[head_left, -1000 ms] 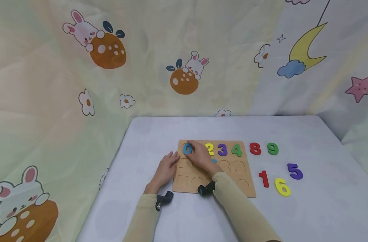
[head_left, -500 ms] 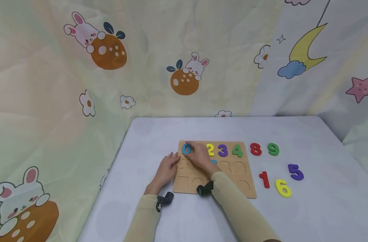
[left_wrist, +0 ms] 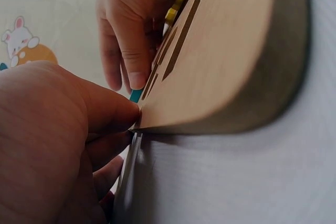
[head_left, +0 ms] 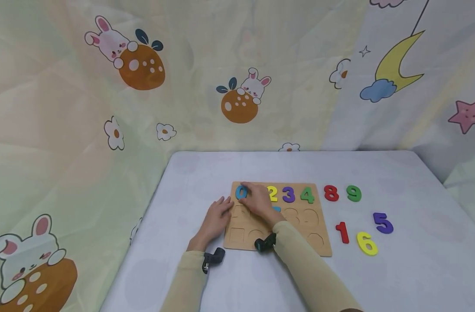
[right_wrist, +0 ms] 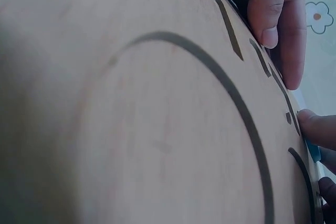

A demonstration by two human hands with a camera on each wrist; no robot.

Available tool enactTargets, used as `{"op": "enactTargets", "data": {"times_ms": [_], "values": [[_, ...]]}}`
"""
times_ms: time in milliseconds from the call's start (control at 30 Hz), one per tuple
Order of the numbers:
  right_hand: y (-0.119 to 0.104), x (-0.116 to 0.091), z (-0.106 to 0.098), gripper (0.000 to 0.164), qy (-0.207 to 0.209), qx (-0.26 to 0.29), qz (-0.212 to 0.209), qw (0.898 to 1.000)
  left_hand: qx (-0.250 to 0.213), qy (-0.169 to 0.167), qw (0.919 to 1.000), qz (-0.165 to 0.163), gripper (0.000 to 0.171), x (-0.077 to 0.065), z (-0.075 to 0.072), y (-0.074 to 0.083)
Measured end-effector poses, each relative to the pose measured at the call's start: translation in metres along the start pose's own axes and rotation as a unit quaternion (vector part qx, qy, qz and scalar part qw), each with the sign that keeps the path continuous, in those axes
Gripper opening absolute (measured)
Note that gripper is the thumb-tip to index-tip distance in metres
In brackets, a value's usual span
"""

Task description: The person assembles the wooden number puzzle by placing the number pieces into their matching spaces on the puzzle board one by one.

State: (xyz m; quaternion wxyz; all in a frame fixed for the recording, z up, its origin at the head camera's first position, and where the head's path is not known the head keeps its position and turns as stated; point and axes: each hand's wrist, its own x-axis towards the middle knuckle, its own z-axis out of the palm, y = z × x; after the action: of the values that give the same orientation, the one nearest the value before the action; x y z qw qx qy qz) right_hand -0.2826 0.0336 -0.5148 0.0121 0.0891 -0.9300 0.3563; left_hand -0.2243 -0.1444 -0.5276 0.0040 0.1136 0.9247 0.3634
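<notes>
A wooden number board lies on the table. At its top left slot, my right hand pinches a blue number 0 between thumb and fingertips. The right wrist view shows a sliver of that blue piece beside the right fingertips; whether it sits flush cannot be told. My left hand rests against the board's left edge, its fingertips touching it. A yellow 2, purple 3 and green 4 sit in the top row. A blue piece is partly hidden by the right hand.
Right of the board lie a red 8, green 9, red 1, yellow 6 and purple 5. A white cloth covers the table. Patterned fabric hangs behind.
The blue 0 has shifted and turned slightly under my right fingers. My left hand has stayed at the board's edge. The whole head view has drifted a little.
</notes>
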Motion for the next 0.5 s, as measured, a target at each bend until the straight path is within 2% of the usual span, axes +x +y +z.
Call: {"op": "enactTargets", "data": {"times_ms": [133,267,500], "values": [[0.002,0.001,0.0,0.057,-0.001,0.001,-0.006,1.0,-0.003,-0.002,1.0,-0.002,0.04,0.0,0.0,-0.001],[0.007,0.001,0.002,0.057,0.006,0.0,-0.029,1.0,0.002,-0.007,1.0,0.002,0.04,-0.001,0.002,-0.003],[0.011,-0.001,0.001,0.058,0.013,0.029,-0.046,0.998,0.009,-0.002,0.9997,0.022,0.04,0.0,0.001,-0.003]]}}
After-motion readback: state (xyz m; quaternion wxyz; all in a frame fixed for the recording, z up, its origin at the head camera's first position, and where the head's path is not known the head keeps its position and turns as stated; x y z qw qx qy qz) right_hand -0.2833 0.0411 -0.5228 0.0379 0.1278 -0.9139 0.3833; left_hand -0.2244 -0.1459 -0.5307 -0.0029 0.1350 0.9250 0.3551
